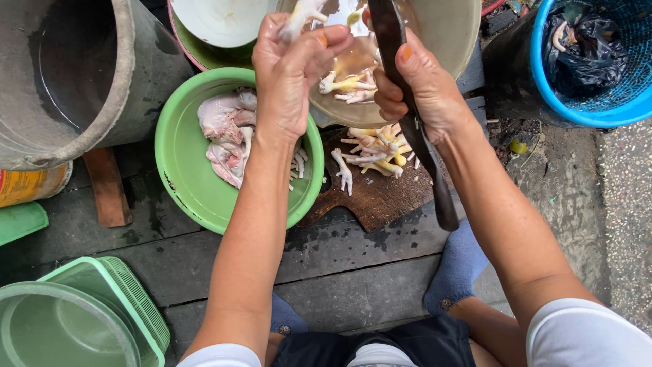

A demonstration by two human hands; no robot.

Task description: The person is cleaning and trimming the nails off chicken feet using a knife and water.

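My left hand [288,68] is closed around a pale chicken foot [302,15], raised over a beige basin [448,30] of water with more chicken feet [348,85] in it. My right hand [418,81] grips a long dark knife [414,122], its blade reaching down past my wrist. Below the hands, a pile of yellowish chicken feet [373,146] lies on a dark wooden cutting board [380,197]. A green bowl [183,173] at the left holds raw chicken pieces [224,132].
A large grey metal tub [81,75] stands at the upper left. A white bowl [224,20] sits behind the green one. A blue basket [598,61] with a black bag is at the upper right. Green plastic containers [81,319] sit at the lower left on dark planks.
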